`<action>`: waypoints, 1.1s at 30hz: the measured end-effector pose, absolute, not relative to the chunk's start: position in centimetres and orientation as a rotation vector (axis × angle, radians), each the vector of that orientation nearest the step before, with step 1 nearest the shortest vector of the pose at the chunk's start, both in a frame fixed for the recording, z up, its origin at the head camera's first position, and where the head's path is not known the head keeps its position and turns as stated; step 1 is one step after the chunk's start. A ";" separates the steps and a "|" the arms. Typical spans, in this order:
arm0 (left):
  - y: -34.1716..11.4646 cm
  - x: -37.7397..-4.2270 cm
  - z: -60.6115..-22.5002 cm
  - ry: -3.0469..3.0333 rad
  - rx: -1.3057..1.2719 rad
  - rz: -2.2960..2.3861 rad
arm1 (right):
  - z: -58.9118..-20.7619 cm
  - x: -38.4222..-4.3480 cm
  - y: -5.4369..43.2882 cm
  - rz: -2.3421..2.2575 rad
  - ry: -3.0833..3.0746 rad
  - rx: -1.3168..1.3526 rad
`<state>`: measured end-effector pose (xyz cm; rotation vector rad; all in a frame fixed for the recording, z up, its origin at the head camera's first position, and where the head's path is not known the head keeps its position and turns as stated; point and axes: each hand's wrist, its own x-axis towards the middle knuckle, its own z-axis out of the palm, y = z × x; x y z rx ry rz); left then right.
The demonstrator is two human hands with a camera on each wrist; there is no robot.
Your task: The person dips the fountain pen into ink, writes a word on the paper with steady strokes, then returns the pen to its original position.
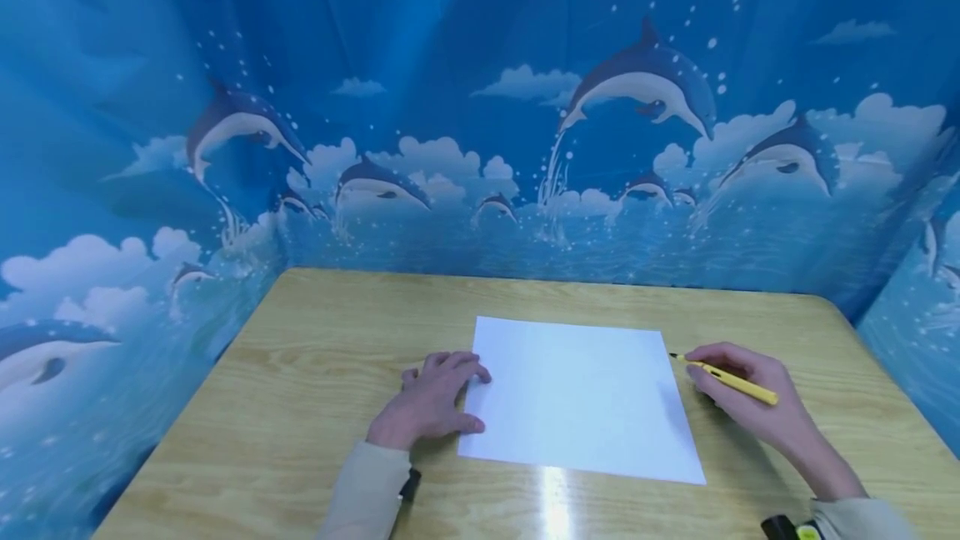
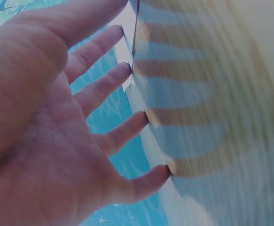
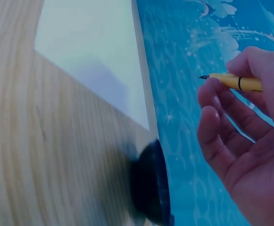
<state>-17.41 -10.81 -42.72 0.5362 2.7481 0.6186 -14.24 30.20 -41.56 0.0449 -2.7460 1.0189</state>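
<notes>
A blank white sheet of paper [image 1: 573,398] lies on the wooden table. My left hand [image 1: 435,402] rests at its left edge, fingers spread, with the thumb and a finger on the paper. In the left wrist view the fingertips [image 2: 158,176] of that hand touch the tabletop and the paper's edge. Just off the paper's right edge, my right hand [image 1: 750,390] pinches a yellow fountain pen [image 1: 738,385] between thumb and fingers. Its dark nib [image 3: 203,76] points left toward the sheet, and in the right wrist view it is held above the table's level.
The light wooden table [image 1: 330,340] reaches to a blue dolphin-printed curtain [image 1: 450,107] at the back and sides. A round black object [image 3: 152,186] shows near the table surface in the right wrist view. Light glares on the table [image 1: 555,502] in front of the paper.
</notes>
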 end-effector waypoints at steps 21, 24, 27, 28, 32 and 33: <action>-10.8 -17.6 -42.8 2.742 0.534 0.626 | -41.7 -16.3 25.2 1.327 -2.743 0.128; -10.9 -17.6 -42.9 2.743 0.536 0.619 | -41.9 -16.6 24.8 1.351 -2.740 0.144; -10.9 -17.6 -42.9 2.743 0.539 0.614 | -42.1 -16.9 24.3 1.368 -2.737 0.153; -10.9 -17.6 -42.9 2.743 0.542 0.615 | -42.1 -17.0 24.1 1.370 -2.738 0.154; -11.0 -17.6 -42.8 2.740 0.552 0.622 | -42.5 -17.3 23.5 1.388 -2.743 0.167; -11.0 -17.6 -42.8 2.740 0.558 0.624 | -42.5 -17.4 23.4 1.396 -2.743 0.172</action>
